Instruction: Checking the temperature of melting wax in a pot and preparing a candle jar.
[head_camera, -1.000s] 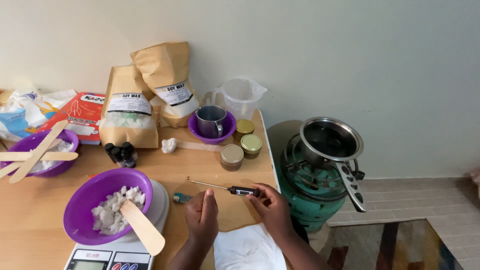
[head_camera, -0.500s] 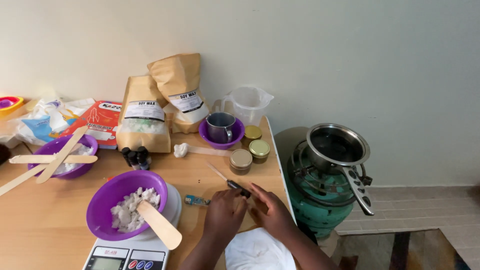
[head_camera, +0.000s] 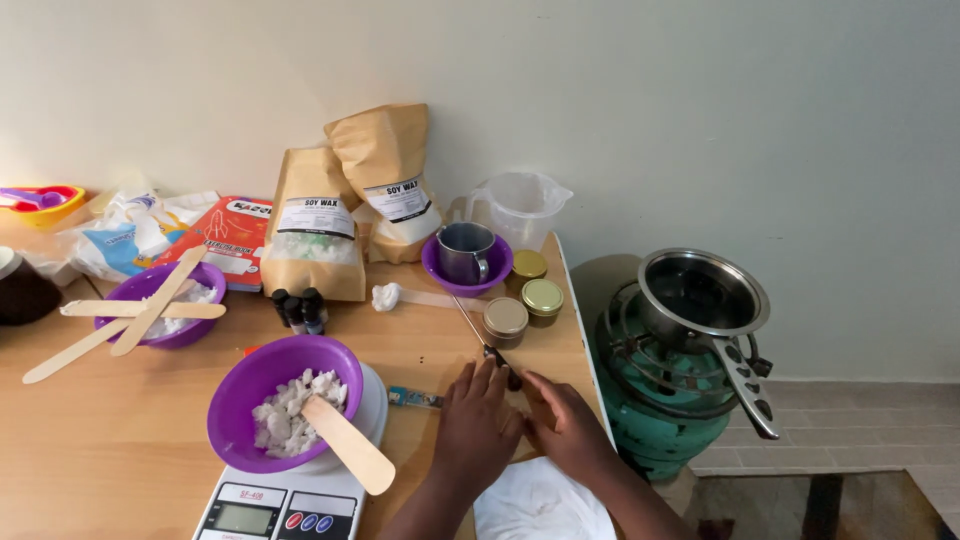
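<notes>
The thin probe thermometer (head_camera: 478, 335) was held on the wooden table (head_camera: 100, 450) by both closed hands (head_camera: 478, 425) (head_camera: 565, 425). The small tins (head_camera: 505, 320) nearby could be knocked over.

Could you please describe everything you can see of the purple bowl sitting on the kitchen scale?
The purple bowl looks like smooth, round plastic with a wide rim. It sits upright on the round platform of the white kitchen scale, near the wooden table's front edge. Inside lies a heap of white wax chunks. A flat wooden stick rests in it, one end among the chunks, the other jutting over the rim toward the viewer. Neither hand touches it.
</notes>
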